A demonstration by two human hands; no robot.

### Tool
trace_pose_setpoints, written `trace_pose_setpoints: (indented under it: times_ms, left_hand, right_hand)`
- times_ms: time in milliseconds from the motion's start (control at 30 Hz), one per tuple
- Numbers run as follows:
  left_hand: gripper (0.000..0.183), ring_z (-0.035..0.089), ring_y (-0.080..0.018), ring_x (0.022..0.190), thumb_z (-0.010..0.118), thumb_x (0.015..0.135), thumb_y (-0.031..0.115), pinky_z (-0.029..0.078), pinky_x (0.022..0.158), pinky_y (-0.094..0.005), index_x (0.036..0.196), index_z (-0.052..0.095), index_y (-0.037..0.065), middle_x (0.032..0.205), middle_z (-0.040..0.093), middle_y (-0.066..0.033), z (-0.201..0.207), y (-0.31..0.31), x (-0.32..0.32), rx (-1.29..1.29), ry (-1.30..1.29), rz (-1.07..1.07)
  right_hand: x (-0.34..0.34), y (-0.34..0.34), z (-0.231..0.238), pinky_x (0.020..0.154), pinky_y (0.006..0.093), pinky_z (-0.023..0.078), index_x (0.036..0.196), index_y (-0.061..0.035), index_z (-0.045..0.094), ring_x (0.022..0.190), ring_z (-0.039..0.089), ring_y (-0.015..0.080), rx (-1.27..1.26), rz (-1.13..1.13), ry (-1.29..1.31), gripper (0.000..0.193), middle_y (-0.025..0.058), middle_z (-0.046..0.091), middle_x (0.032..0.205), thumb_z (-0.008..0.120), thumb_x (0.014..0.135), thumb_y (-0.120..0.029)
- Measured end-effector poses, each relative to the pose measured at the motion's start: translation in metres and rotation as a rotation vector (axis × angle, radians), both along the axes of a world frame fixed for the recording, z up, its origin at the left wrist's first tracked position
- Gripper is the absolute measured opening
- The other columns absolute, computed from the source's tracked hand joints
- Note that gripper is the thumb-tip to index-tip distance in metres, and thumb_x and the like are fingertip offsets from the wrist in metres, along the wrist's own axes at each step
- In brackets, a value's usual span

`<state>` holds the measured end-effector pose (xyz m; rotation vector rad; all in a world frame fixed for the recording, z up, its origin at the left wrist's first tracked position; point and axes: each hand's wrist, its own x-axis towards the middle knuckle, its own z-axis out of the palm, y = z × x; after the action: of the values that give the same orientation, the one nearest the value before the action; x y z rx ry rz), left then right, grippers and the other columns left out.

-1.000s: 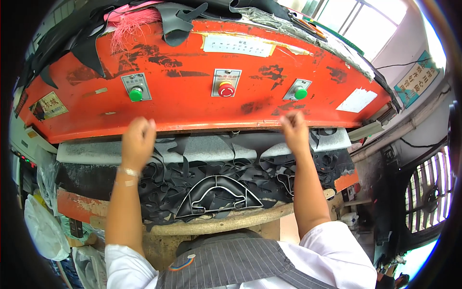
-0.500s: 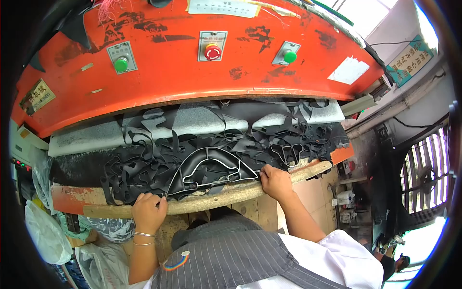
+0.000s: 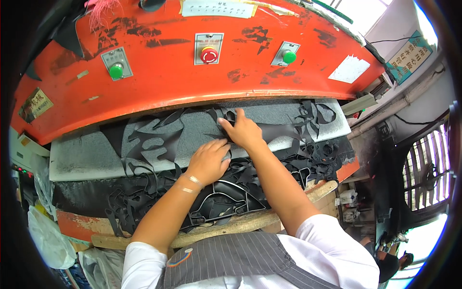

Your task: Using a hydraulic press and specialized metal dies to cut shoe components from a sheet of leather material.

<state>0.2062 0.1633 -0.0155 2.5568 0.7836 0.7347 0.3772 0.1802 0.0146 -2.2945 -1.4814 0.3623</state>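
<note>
Black sheet point(image 3: 281, 133) at mid-frame is met by the right hand point(image 3: 245, 134), thumb and forefinger parted, and the left hand point(image 3: 208, 161), fingers extended; any pinch cannot be told. Snagging on the metal-edged form point(image 3: 234, 185), lower centre, is best avoided.

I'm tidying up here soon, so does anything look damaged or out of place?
Yes. The orange panel has dark, irregular patches, as if its paint were worn, and the white sheet on its right has a ragged upper edge. Nearer the person than the right hand, black scraps lie in a messy tangle.
</note>
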Motion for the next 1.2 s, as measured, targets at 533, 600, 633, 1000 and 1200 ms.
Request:
trace_pose_setpoints:
  times_ms: [533, 600, 633, 1000, 1200]
  left_hand:
    - [0.031, 0.045, -0.0297, 0.131, 0.064, 0.083, 0.021, 0.033, 0.108, -0.0456, 0.111, 0.061, 0.009, 0.135, 0.056, -0.0064, -0.02, -0.001, 0.011, 0.025, -0.009, -0.022]
    - [0.031, 0.044, -0.0294, 0.132, 0.064, 0.083, 0.02, 0.032, 0.107, -0.0465, 0.112, 0.06, 0.009, 0.137, 0.055, -0.0061, -0.018, 0.0, 0.014, 0.041, 0.018, -0.038]
    - [0.031, 0.044, -0.0294, 0.132, 0.064, 0.083, 0.02, 0.032, 0.107, -0.0465, 0.112, 0.06, 0.009, 0.137, 0.055, -0.0061, -0.018, -0.001, 0.013, 0.039, 0.019, -0.033]
    - [0.035, 0.043, -0.0306, 0.132, 0.063, 0.084, 0.019, 0.034, 0.107, -0.0459, 0.117, 0.059, 0.009, 0.138, 0.053, -0.0081, -0.013, 0.001, 0.011, 0.014, 0.072, -0.039]
    - [0.02, 0.06, -0.0311, 0.104, 0.064, 0.087, 0.017, 0.046, 0.093, -0.0397, 0.101, 0.064, 0.003, 0.106, 0.066, -0.0147, 0.025, 0.038, -0.048, -0.072, -0.444, 0.351]
  right_hand:
    - [0.059, -0.047, -0.022, 0.106, 0.0479, 0.032, 0.143, -0.0118, 0.042, 0.134, 0.04, 0.0358, 0.152, 0.38, -0.094, 0.087, 0.0218, 0.049, 0.138, 0.077, 0.073, -0.049]
    - [0.064, -0.051, -0.035, 0.107, 0.049, 0.03, 0.138, -0.0101, 0.049, 0.132, 0.043, 0.035, 0.252, 0.424, -0.123, 0.084, 0.0208, 0.053, 0.134, 0.081, 0.068, -0.044]
    - [0.062, -0.053, -0.038, 0.107, 0.049, 0.03, 0.138, -0.0101, 0.049, 0.132, 0.043, 0.035, 0.251, 0.43, -0.121, 0.084, 0.0208, 0.053, 0.134, 0.081, 0.068, -0.044]
    - [0.054, -0.057, -0.055, 0.108, 0.0522, 0.03, 0.13, -0.008, 0.056, 0.129, 0.047, 0.0347, 0.371, 0.366, -0.135, 0.074, 0.0235, 0.056, 0.13, 0.081, 0.069, -0.04]
    - [0.064, -0.061, -0.034, 0.104, 0.0454, 0.038, 0.145, -0.0059, 0.035, 0.122, 0.048, 0.0377, 0.48, 0.292, -0.028, 0.096, 0.0223, 0.053, 0.128, 0.083, 0.069, -0.04]
